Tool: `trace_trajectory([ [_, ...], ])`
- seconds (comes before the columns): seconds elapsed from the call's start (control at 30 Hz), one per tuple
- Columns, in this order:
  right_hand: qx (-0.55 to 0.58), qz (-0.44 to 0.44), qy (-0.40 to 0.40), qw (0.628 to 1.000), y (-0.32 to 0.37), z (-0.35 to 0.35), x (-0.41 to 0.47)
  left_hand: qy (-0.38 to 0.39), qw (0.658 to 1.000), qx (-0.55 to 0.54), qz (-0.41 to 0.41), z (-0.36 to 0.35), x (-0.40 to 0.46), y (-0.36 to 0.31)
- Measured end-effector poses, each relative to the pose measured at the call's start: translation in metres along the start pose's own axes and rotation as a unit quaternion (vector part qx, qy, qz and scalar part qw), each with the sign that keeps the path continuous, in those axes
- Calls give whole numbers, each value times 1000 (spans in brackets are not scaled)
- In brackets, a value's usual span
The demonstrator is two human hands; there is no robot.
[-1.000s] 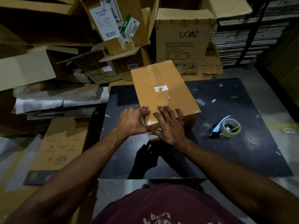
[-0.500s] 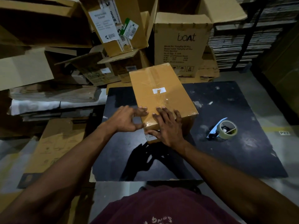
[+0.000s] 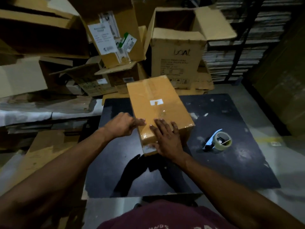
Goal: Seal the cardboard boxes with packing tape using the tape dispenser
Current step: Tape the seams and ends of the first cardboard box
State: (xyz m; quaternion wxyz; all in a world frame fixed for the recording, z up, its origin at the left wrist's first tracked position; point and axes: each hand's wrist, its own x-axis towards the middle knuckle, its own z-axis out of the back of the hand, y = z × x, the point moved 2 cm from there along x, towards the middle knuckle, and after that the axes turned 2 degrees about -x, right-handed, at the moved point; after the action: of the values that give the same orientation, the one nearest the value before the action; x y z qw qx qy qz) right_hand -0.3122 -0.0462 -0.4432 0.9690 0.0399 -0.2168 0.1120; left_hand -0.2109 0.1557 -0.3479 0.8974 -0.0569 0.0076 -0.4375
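Two hands are on the near end of the cardboard box (image 3: 158, 106), which lies on the dark board (image 3: 231, 162) with a strip of clear tape already along its top seam. From the head camera, the right hand (image 3: 166, 139) lies flat and spread, palm down over the near top edge, thumb reaching onto the front face; it grips nothing. The left hand (image 3: 123, 125) comes in from the side, fingers loosely extended, tips touching the box's left top edge, likewise clamped on nothing. This looks like pressing the tape end down, so I'd say firm strokes outward from the seam and down over the corner (the tape shines and wrinkles there) will bond it best.

The tape dispenser (image 3: 218, 141) sits untouched to the right of the right hand, apart from the box, with bare board between. Beyond the fingertips, stacked open cartons (image 3: 178, 52) crowd close behind the box's far end. The board's near edge lies below the wrists, leaving open surface there.
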Motion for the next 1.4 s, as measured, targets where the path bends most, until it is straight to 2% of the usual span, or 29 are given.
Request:
trace_trajectory([
  [0.1, 69, -35, -58, 995, -8, 18, -15, 47, 998, 50, 16, 27, 25, -23],
  [0.17, 129, -139, -120, 975, -17, 30, -32, 21, 999, 29, 37, 27, 40, -43],
  [0.23, 212, -303, -147, 918, -36, 33, -50, -28, 997, -45, 51, 10, 53, -62],
  [0.3, 326, -446, -119, 825, -63, 28, -63, -74, 990, -115, 46, -11, 61, -81],
  [0.33, 363, -478, -100, 794, -75, 26, -65, -92, 984, -143, 42, -20, 64, -89],
  [0.37, 379, -486, -83, 783, -85, 25, -67, -101, 981, -162, 36, -29, 66, -95],
  [0.5, 375, -420, -38, 826, -109, 19, -68, -67, 990, -119, 12, -58, 74, -101],
  [0.7, 377, -430, -46, 819, -118, 19, -59, -74, 991, -102, 37, -66, 70, -97],
  [0.83, 368, -339, -47, 865, -132, 21, -51, -75, 993, -85, 44, -68, 70, -100],
  [0.93, 349, -269, 69, 895, -154, 6, -55, -73, 992, -85, 50, -69, 70, -100],
  [1.0, 313, -261, 147, 901, -160, -2, -65, -77, 992, -92, 48, -67, 69, -101],
  [1.07, 340, -293, 130, 884, -156, 2, -70, -77, 991, -97, 53, -66, 69, -101],
  [1.17, 414, -341, 31, 843, -153, 12, -55, -73, 991, -93, 66, -64, 71, -103],
  [1.33, 425, -226, -1, 877, -151, 10, -49, -72, 991, -96, 67, -63, 72, -103],
  [1.4, 434, -205, 21, 877, -156, 10, -53, -69, 990, -96, 70, -63, 72, -102],
])
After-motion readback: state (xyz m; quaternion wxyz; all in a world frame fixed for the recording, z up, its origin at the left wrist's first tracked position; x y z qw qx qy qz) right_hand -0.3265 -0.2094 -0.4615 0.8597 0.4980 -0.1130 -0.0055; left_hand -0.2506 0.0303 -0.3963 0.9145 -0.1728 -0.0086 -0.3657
